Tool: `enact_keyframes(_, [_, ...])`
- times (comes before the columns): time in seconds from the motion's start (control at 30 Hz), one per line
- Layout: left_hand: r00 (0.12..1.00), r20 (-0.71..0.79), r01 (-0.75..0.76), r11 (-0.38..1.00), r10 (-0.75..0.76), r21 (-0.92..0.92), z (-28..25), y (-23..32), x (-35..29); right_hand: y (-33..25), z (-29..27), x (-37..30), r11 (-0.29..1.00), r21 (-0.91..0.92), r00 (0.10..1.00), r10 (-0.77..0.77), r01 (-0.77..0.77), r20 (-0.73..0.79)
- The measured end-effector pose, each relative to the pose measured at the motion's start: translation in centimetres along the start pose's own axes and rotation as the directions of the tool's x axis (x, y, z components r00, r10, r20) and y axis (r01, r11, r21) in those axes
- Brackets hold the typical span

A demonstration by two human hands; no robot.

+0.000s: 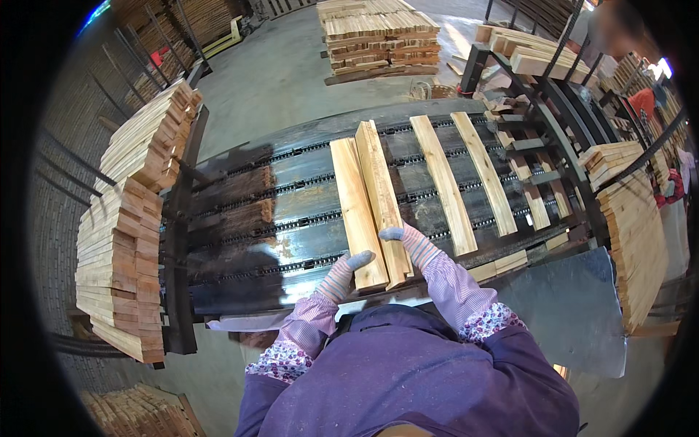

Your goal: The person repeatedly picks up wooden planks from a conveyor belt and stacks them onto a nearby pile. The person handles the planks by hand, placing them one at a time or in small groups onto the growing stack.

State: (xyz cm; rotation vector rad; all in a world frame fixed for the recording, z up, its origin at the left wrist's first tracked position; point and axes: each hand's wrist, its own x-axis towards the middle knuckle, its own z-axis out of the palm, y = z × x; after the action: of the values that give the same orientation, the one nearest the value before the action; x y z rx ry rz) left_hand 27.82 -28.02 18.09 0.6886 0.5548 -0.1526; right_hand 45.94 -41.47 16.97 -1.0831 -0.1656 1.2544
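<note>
Two pale wooden boards lie side by side in front of me, across a dark metal conveyor table (302, 189) with chains. My left hand (337, 279), in a striped glove, grips the near end of the left board (357, 211). Its thumb is on top and its fingers are mostly hidden. With its thumb laid over the top, my right hand (415, 244) holds the right board (377, 178) by its right edge. That board looks tilted, and a narrow gap separates it from the left one. Further right, two single boards (443, 186) (484, 175) rest apart on the chains.
Stacked boards (120, 255) fill a rack at the left behind a black metal post (178, 284). A board stack (382, 36) stands on the floor beyond. At the right are a metal frame (561, 146), a sheet-metal plate (561, 306), stacked wood (633, 240) and another person (615, 29).
</note>
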Motion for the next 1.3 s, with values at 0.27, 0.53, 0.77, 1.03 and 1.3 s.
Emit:
enact_keyframes(0.27, [0.945,0.054,-0.323,0.893,0.322,0.313,1.6,-1.4,-0.6,0.6,0.1,0.8,0.988,-0.131,0.994,-0.071,0.082,0.081])
enact_keyframes(0.53, [0.960,-0.009,-0.220,0.777,0.279,0.589,4.9,0.1,-3.0,2.1,0.2,2.1,0.877,-0.471,0.994,-0.066,0.097,0.083])
enact_keyframes(0.77, [0.918,-0.023,-0.340,0.816,0.396,0.468,4.2,0.0,-4.3,-0.3,0.6,0.7,0.972,-0.227,0.985,0.094,-0.058,0.147])
enact_keyframes(1.03, [0.695,-0.202,-0.596,0.710,0.690,0.375,7.1,4.6,-15.2,-4.7,0.9,-3.5,0.993,0.107,0.991,-0.064,0.051,0.119])
enact_keyframes(1.3, [-0.188,-0.283,-0.497,0.158,0.940,0.853,11.9,13.4,-31.3,-9.5,-6.2,2.5,0.887,-0.197,0.900,-0.373,0.417,0.225])
